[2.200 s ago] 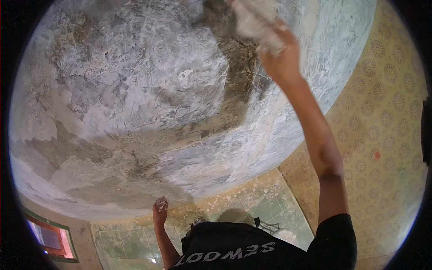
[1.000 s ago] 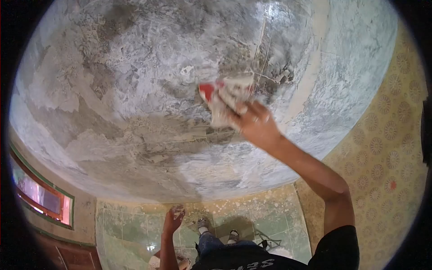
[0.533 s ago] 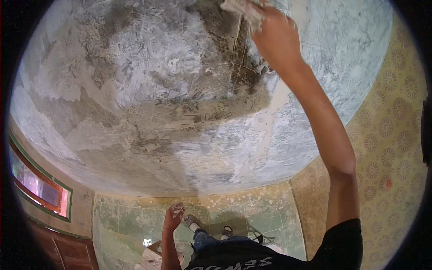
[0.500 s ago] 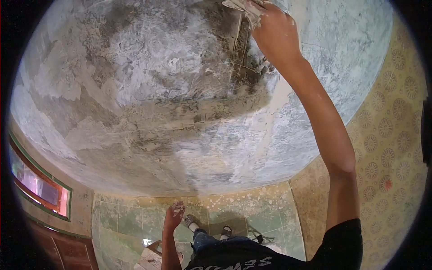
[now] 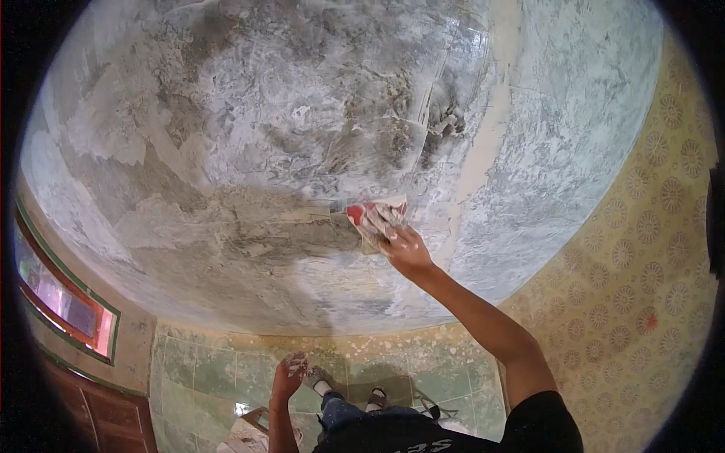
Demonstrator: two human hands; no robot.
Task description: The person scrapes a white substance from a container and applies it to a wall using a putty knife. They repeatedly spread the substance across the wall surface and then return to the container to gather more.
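Observation:
My right hand (image 5: 396, 243) is closed on a flat red and pale scraper (image 5: 366, 214), smeared with whitish putty, and presses it to the wall (image 5: 264, 121). The wall's surface is grey and patchy, with dark stains and a pale putty strip (image 5: 483, 143) running down to the right of my hand. Lower down, my left hand (image 5: 290, 375) hangs in front of my body. Its fingers are curled and coated with white putty; whatever lies in them is too small to make out.
Below the wall, green floor tiles (image 5: 215, 374) are spattered with white. A putty-stained stool or box (image 5: 249, 434) stands at lower left. A patterned yellow wall (image 5: 619, 302) is on the right, a framed window (image 5: 68, 306) on the left. A dark thin-framed object (image 5: 430, 406) lies near my feet.
My right hand has come down from the top of the wall to its middle, with the scraper in it. The dark patch above looks paler and smeared. My left hand has hardly moved.

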